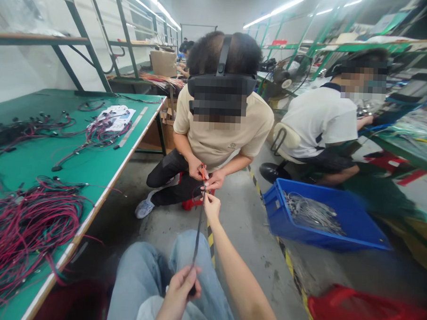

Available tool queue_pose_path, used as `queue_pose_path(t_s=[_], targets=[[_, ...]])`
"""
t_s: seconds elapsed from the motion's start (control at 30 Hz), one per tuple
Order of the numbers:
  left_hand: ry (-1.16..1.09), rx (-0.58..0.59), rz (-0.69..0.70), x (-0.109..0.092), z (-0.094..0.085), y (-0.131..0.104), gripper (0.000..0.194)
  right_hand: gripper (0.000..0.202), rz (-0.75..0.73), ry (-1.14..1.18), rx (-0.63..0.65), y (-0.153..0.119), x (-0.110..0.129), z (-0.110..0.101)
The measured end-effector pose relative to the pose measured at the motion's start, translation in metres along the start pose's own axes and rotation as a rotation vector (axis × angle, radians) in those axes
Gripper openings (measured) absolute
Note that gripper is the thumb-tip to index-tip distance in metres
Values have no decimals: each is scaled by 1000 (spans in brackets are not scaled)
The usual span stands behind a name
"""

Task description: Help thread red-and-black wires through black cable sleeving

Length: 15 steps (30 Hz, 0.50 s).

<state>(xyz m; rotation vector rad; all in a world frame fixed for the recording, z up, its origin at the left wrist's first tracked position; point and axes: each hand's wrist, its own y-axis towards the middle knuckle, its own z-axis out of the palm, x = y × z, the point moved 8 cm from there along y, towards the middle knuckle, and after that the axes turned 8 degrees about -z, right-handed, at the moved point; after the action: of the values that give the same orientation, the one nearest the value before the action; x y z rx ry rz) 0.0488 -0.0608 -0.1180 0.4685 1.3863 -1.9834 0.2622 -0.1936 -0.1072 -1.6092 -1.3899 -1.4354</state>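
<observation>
Scuffed grey floor spread beneath our faded denim knees. Over them, our left hand gripped the near end of a slim, dark, flat strip, which ran away from us nearly straight. Our right hand pinched it farther along, so much of its length lay between our two grips. Beside us, a smooth green benchtop bore tangled maroon wires. Just past our right fingertips, a facing co-worker's hands crowded the strip's far end, holding a slim orange-red object too small to identify. Rightward stood a blue plastic crate of grey cables; green metal racks rose behind.
</observation>
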Motion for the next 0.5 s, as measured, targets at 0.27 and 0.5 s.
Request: queue_pose_path(t_s=[0.27,0.5], targets=[[-11,-7,-14,0,1,-3,54,36,29,26,-40,-4,5,0],[-19,19,-25,3,4,-3,54,34,34,11,-70,-6,2,-2]])
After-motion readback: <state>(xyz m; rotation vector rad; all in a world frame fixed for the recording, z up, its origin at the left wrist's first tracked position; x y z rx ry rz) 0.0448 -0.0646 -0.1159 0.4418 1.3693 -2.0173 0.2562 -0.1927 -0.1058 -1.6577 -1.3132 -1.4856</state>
